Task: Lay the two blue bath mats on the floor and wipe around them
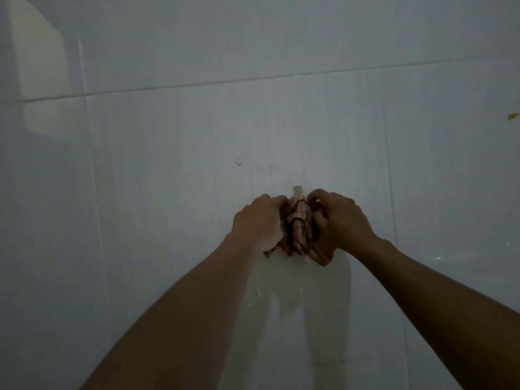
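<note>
The dim room's pale grey tiled wall [168, 142] is crossed by thin grout lines, with a white boxy fixture [36, 68] mounted up at the left. A small hook [297, 190] sits mid-wall. Just below it, the left grip [260, 220] and right grip [342, 220] are both clenched on a bunched red-checked cloth [299, 223], one at each side. Bare forearms stretch forward, converging there.
</note>
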Demonstrator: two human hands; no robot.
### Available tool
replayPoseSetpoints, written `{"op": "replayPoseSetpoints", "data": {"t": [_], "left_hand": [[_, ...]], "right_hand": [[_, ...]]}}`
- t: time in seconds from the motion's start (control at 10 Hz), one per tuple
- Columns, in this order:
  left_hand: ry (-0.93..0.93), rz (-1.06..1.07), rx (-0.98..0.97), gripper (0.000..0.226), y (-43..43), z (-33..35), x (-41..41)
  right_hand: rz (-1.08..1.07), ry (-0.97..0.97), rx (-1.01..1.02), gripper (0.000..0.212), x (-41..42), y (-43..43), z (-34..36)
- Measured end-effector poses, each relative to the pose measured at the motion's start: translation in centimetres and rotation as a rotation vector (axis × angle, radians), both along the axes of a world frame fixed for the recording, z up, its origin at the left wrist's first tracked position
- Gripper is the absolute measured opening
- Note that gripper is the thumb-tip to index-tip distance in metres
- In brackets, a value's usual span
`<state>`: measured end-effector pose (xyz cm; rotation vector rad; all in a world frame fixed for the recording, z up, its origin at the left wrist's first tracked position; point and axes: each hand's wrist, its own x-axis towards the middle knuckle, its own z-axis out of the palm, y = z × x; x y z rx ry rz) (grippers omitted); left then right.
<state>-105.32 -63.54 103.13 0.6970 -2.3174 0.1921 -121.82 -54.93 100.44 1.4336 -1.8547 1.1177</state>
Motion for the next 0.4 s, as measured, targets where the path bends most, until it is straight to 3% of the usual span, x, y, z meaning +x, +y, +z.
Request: {"op": "replayPoseSetpoints", "data": {"t": [0.2, 0.3, 0.4], "left_hand": [[0.073, -0.109, 0.257, 0.034, 0.7, -1.6, -0.6], [-0.002, -0.184, 0.37, 0.032, 1.0, -1.2, 0.7], [-0.029, -0.177, 0.386, 0.021, 1.1, -0.3, 2.2]], "right_hand": [[0.136, -0.133, -0.005, 0.024, 0.7, 1.1, -1.6], [0.06, -0.057, 0.09, 0.032, 1.5, 2.2, -1.5], [-0.187, 0.055, 0.158, 0.038, 2.5, 3.1, -0.3]]}}
